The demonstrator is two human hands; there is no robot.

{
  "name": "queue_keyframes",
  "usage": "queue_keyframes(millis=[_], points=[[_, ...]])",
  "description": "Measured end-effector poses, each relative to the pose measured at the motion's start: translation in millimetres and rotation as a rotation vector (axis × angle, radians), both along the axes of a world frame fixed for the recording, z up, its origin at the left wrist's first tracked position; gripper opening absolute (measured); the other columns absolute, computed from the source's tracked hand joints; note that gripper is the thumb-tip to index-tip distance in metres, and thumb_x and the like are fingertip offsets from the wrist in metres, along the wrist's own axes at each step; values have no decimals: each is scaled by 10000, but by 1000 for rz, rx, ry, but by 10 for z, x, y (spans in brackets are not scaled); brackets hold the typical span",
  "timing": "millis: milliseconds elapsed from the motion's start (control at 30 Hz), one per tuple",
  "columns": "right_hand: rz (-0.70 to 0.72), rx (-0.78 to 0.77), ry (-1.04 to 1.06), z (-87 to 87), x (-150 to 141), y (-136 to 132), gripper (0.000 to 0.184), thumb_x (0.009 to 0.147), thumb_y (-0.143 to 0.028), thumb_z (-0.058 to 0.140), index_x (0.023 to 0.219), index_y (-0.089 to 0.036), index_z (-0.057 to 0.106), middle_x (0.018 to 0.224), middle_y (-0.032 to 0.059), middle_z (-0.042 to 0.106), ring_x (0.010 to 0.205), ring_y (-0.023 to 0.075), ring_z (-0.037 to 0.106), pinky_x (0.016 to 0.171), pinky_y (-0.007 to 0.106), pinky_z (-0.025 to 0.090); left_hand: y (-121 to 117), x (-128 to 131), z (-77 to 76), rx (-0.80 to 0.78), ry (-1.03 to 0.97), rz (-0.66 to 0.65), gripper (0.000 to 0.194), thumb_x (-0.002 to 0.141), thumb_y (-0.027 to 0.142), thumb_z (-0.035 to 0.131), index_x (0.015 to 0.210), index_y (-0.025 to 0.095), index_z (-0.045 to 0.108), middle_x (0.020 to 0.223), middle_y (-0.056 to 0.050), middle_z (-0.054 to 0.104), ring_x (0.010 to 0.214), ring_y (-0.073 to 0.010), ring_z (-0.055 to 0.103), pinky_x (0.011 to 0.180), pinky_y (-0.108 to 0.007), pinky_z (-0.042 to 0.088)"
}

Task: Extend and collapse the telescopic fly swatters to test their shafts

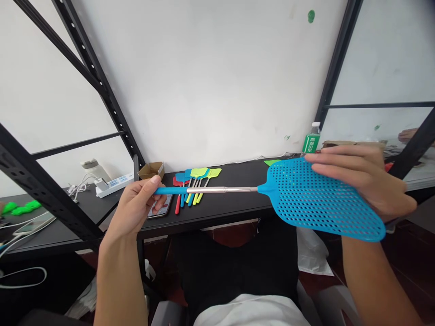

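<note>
I hold a blue fly swatter (316, 199) level above the desk. Its silver telescopic shaft (222, 190) runs between the blue handle and the perforated head. My left hand (136, 203) is closed round the end of the handle, thumb on top. My right hand (363, 179) grips the head at its far upper edge, fingers stretched along the rim; its thumb is hidden. Behind the shaft, several small fly swatters (195, 181) in red, blue and yellow-green lie side by side on the desk. A phone (161, 207) lies partly under my left hand.
A small cardboard box (152, 169) and a white power strip (115, 184) are at the left of the black desk (234, 203). A green-labelled bottle (311, 139) stands at the back right. Black metal shelf posts (102, 86) rise on both sides.
</note>
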State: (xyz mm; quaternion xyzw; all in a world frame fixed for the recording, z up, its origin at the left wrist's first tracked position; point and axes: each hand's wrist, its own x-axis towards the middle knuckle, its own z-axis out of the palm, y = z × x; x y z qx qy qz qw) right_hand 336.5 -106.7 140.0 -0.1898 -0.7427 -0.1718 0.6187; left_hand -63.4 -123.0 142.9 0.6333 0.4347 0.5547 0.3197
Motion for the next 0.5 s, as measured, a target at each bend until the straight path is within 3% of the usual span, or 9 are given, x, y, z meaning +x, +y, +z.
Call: queue_keyframes(millis=[33,133,300,500], points=[[-27,126,79,3,-12,24,250,969,-320,586,1119,-371,779,1084,-4,776,1016,325,686,868,518,522,1,-3,-2,12,-31,17,480,931,499,588,589,174,499,496,12,460,470,-100,417,456,-246,313],[-92,279,159,-1,-78,77,269,927,-297,659,1163,-387,753,1190,-13,740,1008,318,689,841,524,535,20,-21,-8,66,-85,66,411,900,497,640,671,160,589,526,14,500,464,-80,427,437,-213,309],[-109,270,144,-34,-121,104,380,872,-184,722,1180,-407,738,1204,0,733,991,314,705,808,516,549,76,-25,-21,130,-101,78,352,879,481,681,751,156,638,567,11,559,458,-63,450,424,-184,298],[-139,150,43,-47,-141,79,365,884,-147,698,1142,-399,762,1251,24,711,968,294,674,761,470,547,54,32,-25,167,-74,37,337,910,478,641,785,165,633,564,10,570,477,-84,477,421,-190,350]])
